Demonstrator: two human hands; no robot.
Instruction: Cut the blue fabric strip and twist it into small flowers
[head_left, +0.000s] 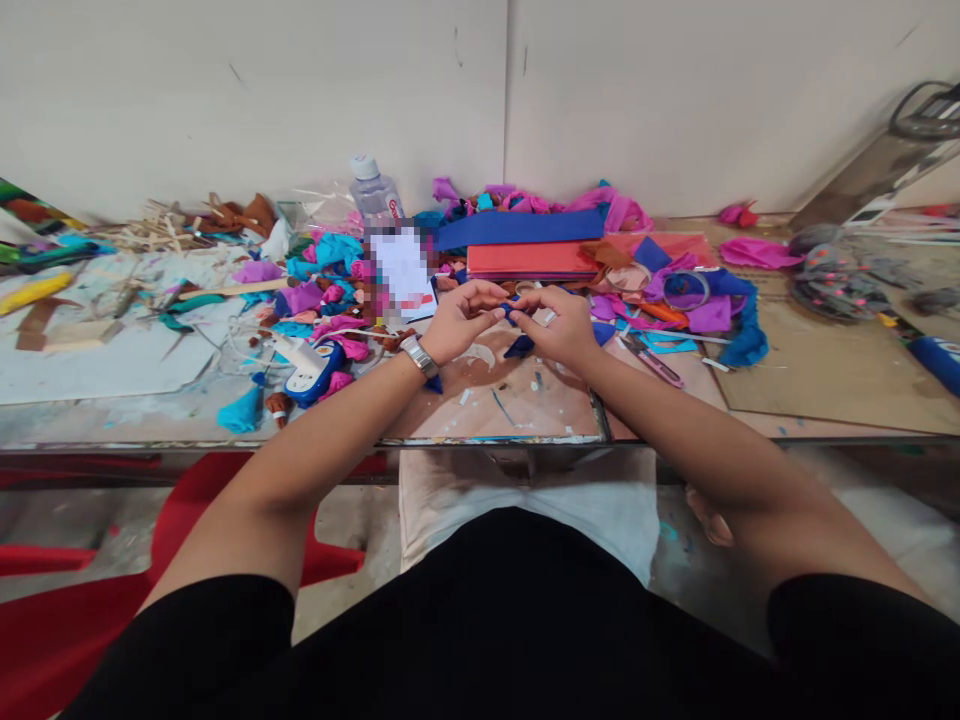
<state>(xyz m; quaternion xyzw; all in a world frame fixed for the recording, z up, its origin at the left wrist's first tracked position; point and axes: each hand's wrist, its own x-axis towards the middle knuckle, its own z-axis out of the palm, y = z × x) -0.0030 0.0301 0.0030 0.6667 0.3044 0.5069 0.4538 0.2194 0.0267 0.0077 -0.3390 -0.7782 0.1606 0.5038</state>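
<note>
Above the table's front part, my left hand [463, 320] and my right hand [559, 325] meet fingertip to fingertip. Both are closed in a pinch on a small piece of dark blue crepe paper [512, 309], mostly hidden by the fingers. Another dark blue scrap [519, 347] lies under my right hand. A wristwatch [417, 355] is on my left wrist. Just beyond the hands lie a long blue crepe paper strip [521, 232] and a stack of red paper [532, 262]. Left of them, a phone with a lit screen [405, 268] leans upright.
A clear bottle [375, 192] stands behind the phone. Crumpled coloured paper surrounds a tape roll [685, 290] on the right, near a pink cutter [656, 365]. A blue and white power strip [315, 372] with cables sits left. Wood sticks [165, 232] are piled at the back left.
</note>
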